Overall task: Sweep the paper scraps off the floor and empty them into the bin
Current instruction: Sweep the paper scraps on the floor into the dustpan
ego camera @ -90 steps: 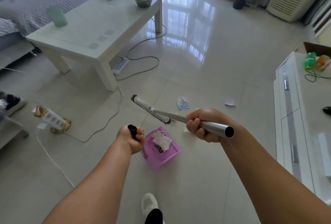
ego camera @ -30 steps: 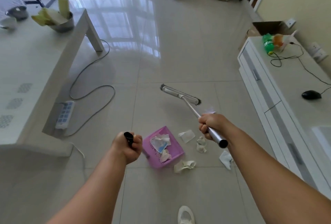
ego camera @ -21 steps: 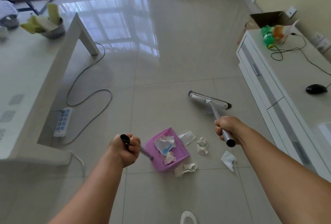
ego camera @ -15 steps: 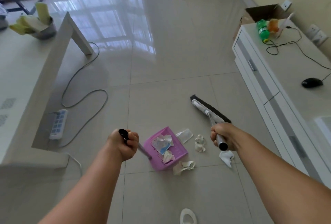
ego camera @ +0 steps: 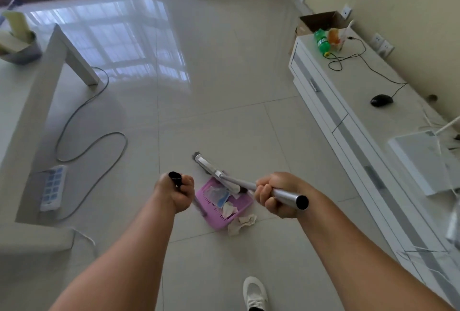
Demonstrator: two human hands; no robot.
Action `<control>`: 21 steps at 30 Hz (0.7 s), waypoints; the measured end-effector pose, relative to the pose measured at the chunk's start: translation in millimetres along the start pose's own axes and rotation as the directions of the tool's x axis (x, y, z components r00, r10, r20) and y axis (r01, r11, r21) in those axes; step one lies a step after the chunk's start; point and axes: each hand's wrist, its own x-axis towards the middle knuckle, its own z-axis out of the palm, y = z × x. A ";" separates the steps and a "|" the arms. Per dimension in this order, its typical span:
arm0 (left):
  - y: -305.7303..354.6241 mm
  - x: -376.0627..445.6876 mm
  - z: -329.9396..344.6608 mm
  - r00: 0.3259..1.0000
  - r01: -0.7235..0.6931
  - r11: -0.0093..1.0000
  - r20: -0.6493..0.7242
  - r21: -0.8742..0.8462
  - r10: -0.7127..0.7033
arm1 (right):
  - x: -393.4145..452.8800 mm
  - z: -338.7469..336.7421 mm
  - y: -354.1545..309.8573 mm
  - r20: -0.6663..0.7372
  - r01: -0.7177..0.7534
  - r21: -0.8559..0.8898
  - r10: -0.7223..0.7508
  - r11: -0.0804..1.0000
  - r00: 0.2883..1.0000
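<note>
A pink dustpan (ego camera: 239, 210) sits on the tiled floor just ahead of me, with several paper scraps (ego camera: 219, 195) inside it. My left hand (ego camera: 175, 192) is shut on the dustpan's black-tipped handle. My right hand (ego camera: 273, 195) is shut on the silver pole of the broom (ego camera: 211, 167), whose head lies across the pan's far edge. One crumpled white scrap (ego camera: 242, 222) rests on the floor against the pan's near right corner. No bin is in view.
A white coffee table (ego camera: 37, 101) stands at the left, with a power strip (ego camera: 52, 187) and a looping cable (ego camera: 92, 141) on the floor beside it. A long white cabinet (ego camera: 348, 121) runs along the right wall. My white shoe (ego camera: 254, 292) is below.
The broom head has swung in from the right across the floor to the dustpan's edge. Most loose scraps that lay right of the pan are no longer on the floor there.
</note>
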 end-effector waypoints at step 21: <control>-12.5 -101.3 -117.7 0.999 0.006 0.988 0.038 0.156 -0.012 | -51.2 -6.0 120.2 -0.286 0.402 0.042 -0.375 0.914 0.882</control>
